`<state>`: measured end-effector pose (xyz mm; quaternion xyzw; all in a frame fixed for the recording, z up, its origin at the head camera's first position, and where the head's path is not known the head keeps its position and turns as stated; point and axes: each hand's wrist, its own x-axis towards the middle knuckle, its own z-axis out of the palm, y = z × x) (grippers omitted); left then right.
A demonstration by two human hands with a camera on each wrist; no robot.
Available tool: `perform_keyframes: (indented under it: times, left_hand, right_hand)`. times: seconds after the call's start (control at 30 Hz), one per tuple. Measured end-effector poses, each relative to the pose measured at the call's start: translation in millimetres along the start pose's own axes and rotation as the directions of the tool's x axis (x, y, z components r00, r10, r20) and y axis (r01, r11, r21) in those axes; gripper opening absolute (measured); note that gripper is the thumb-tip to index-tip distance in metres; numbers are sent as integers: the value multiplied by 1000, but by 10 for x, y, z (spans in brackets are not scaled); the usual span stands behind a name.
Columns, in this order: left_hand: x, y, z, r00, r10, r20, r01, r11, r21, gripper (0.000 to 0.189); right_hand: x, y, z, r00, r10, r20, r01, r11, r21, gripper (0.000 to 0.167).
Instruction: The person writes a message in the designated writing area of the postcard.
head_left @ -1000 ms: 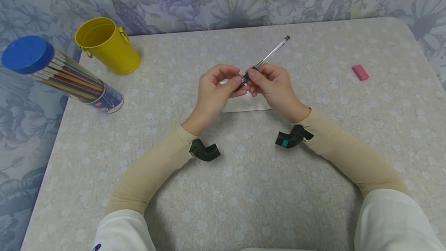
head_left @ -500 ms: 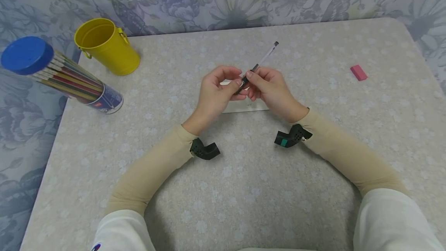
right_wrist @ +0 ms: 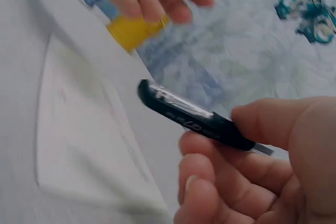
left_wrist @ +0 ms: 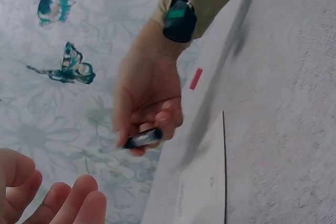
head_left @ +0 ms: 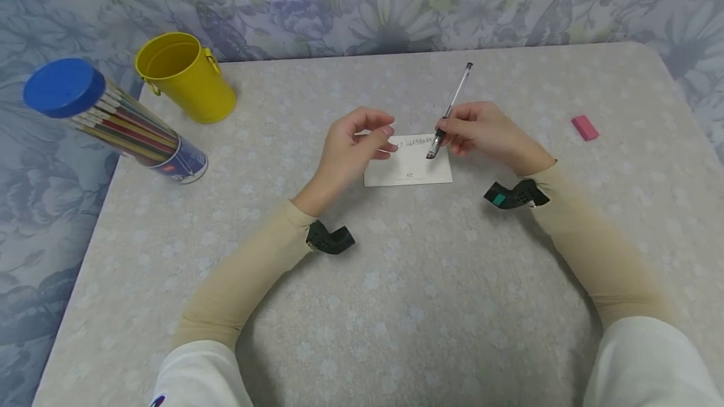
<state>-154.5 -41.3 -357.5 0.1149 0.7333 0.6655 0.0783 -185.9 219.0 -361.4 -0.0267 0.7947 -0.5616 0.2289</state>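
My right hand [head_left: 489,134] pinches a clear-barrelled pen [head_left: 455,94] between thumb and fingers. Its black cap with a shiny clip points down to the left, above a white card [head_left: 408,165] lying on the table. The pen's other end tilts up and away toward the wall. Handwriting runs along the card's upper part, with a small mark lower down. At the card's left edge hovers my left hand [head_left: 356,143], fingers loosely bent and nothing between them; its fingertips overlap the card's corner in the head view. In the right wrist view the pen cap [right_wrist: 184,109] shows up close.
A yellow bucket [head_left: 195,90] stands at the back left. In front of it is a clear tube of pencils [head_left: 136,127] with a blue lid [head_left: 64,88]. A pink eraser [head_left: 585,128] lies to the right on the patterned tabletop [head_left: 407,294], which meets a floral wall.
My left hand has let go of the pen's capped end. My right hand has moved right with the pen, now steeper, and more of the card and its writing shows.
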Motion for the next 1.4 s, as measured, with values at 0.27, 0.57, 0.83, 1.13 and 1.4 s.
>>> perform_keyframes:
  times: [0.27, 0.57, 0.83, 1.13, 1.4]
  left_hand:
    - [25, 46, -72, 997, 72, 4, -72, 995, 74, 21]
    - [30, 45, -204, 995, 98, -29, -91, 978, 187, 22]
    - [-32, -44, -361, 995, 89, -43, -78, 974, 211, 23]
    - [-78, -82, -418, 999, 49, -23, -42, 968, 247, 27]
    - [-131, -108, -534, 999, 13, -35, -3, 962, 272, 28]
  right_hand:
    - [-102, 150, -373, 995, 99, -10, -99, 990, -96, 23]
    - [-48, 275, -336, 987, 157, 43, -139, 950, -279, 24]
    - [-60, 213, -275, 983, 178, 43, -147, 908, -393, 35]
    - [-74, 182, -213, 979, 205, -13, -190, 880, -434, 38]
    - [-114, 209, -219, 971, 241, -14, -219, 858, -464, 31]
